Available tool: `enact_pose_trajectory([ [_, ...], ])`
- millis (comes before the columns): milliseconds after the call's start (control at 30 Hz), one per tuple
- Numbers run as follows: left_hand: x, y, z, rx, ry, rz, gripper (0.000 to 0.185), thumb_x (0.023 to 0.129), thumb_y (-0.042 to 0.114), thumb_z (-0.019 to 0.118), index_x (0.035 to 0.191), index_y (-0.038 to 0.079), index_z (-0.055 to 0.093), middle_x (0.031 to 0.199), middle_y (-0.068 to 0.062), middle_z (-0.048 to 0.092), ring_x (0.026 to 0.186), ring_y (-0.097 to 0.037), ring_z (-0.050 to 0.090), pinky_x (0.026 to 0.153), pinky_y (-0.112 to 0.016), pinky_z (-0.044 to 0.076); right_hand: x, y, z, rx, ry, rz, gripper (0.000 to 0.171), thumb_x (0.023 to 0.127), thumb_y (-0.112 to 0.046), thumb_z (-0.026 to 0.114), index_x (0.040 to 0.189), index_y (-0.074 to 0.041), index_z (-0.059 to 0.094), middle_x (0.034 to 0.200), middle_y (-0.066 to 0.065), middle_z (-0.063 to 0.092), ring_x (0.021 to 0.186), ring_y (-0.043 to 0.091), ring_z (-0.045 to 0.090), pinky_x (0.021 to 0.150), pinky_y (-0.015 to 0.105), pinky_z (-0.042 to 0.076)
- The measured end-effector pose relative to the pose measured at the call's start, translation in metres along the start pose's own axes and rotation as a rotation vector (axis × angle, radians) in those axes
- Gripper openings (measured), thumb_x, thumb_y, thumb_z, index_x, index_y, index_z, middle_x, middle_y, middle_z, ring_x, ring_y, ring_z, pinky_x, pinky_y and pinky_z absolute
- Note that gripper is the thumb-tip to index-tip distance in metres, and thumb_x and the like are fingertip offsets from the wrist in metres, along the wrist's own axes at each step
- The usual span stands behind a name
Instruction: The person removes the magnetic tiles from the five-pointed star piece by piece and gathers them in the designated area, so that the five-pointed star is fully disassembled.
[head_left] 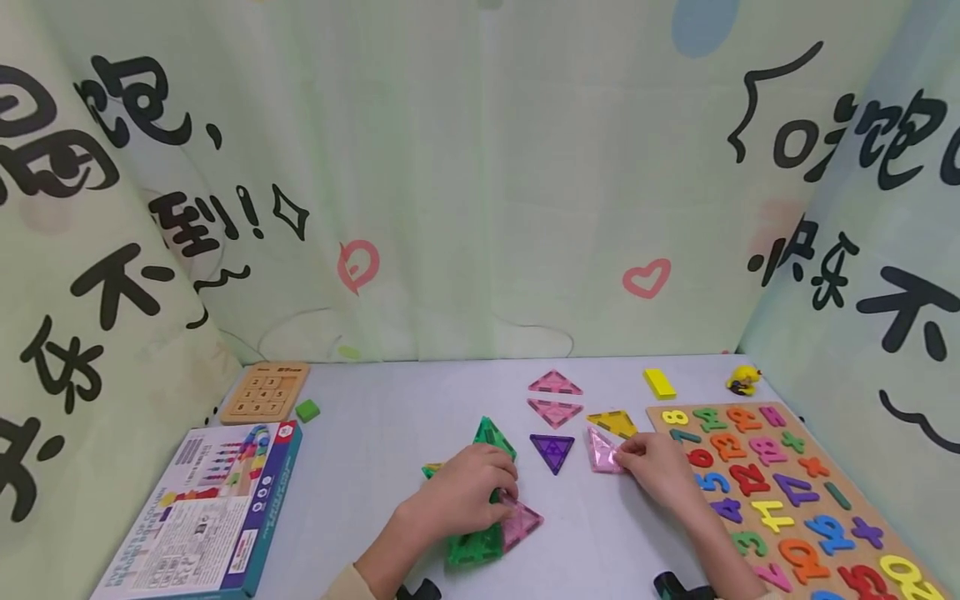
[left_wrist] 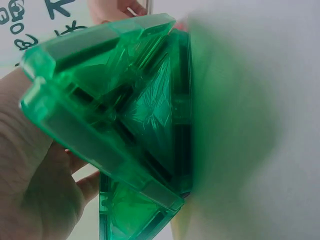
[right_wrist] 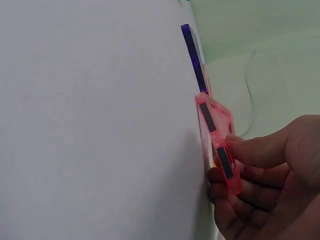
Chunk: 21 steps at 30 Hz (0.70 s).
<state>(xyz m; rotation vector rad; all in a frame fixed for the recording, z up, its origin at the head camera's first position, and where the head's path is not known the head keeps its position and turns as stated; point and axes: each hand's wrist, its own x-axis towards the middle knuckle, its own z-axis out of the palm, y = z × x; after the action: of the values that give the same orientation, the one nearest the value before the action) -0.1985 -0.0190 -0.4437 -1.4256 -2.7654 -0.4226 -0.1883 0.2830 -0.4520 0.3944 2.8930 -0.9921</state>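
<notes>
At the left edge of the worktop (head_left: 375,433) lies a flat game box (head_left: 206,512), and behind it a wooden number board (head_left: 265,392) with a small green block (head_left: 307,410) just beside it. Near the front middle, the left hand (head_left: 461,496) rests with curled fingers on a cluster of green triangle tiles (head_left: 480,533); one of them stands up behind the fingers, and a pink triangle tile (head_left: 519,523) lies touching the cluster on its right. In the left wrist view the green tiles (left_wrist: 125,115) are joined at an angle and the palm holds them from the side. Further right a purple triangle tile (head_left: 552,451) lies flat on the worktop, with two pink triangles (head_left: 555,397) behind it, placed point to point. A yellow triangle tile (head_left: 613,422) is near them. The right hand (head_left: 652,467) pinches a second pink tile (head_left: 602,452) between thumb and fingers; the right wrist view shows this tile (right_wrist: 217,145) lifted on one edge while its other edge touches the worktop, close to the purple one (right_wrist: 194,57). Behind is a yellow block (head_left: 659,383), and at the far right a wooden puzzle board (head_left: 787,492) with coloured numbers, just beside the right hand
</notes>
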Motion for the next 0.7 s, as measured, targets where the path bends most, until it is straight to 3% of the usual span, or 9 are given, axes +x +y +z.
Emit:
enact_pose_trajectory([
  [133, 0.0009, 0.0000, 0.0019, -0.025, -0.001, -0.010, 0.010, 0.090, 0.032, 0.074, 0.095, 0.025, 0.077, 0.107, 0.013, 0.069, 0.112, -0.006, 0.059, 0.111, -0.032, 0.042, 0.0042, -0.0006, 0.0022, -0.049, 0.052, 0.004, 0.028, 0.092, -0.017, 0.068, 0.110, 0.005, 0.070, 0.099, 0.019, 0.071, 0.090, 0.028, 0.057, 0.078, 0.039, 0.054],
  [367, 0.0018, -0.0010, 0.0030, -0.041, -0.006, -0.032, 0.011, 0.089, 0.034, 0.074, 0.095, 0.026, 0.077, 0.107, 0.014, 0.069, 0.112, -0.006, 0.059, 0.111, -0.032, 0.041, 0.0084, 0.0020, 0.0025, -0.054, 0.078, -0.039, 0.025, 0.092, -0.014, 0.068, 0.110, 0.002, 0.071, 0.102, 0.019, 0.069, 0.088, 0.026, 0.055, 0.070, 0.033, 0.051],
  [600, 0.0006, -0.0020, 0.0019, -0.044, 0.014, -0.006, 0.008, 0.089, 0.031, 0.075, 0.094, 0.026, 0.076, 0.105, 0.014, 0.068, 0.110, -0.006, 0.060, 0.109, -0.030, 0.042, 0.0077, -0.0013, 0.0060, -0.209, 0.003, -0.111, 0.055, 0.082, -0.038, 0.080, 0.121, -0.002, 0.067, 0.099, 0.014, 0.061, 0.086, 0.024, 0.052, 0.069, 0.036, 0.048],
  [700, 0.0005, -0.0020, 0.0020, -0.045, 0.009, -0.009, 0.008, 0.089, 0.032, 0.075, 0.094, 0.026, 0.076, 0.105, 0.015, 0.068, 0.110, -0.005, 0.059, 0.110, -0.030, 0.042, 0.0062, -0.0021, 0.0079, -0.264, 0.010, -0.144, 0.059, 0.078, -0.039, 0.083, 0.122, -0.004, 0.068, 0.098, 0.013, 0.059, 0.085, 0.023, 0.051, 0.069, 0.036, 0.047],
])
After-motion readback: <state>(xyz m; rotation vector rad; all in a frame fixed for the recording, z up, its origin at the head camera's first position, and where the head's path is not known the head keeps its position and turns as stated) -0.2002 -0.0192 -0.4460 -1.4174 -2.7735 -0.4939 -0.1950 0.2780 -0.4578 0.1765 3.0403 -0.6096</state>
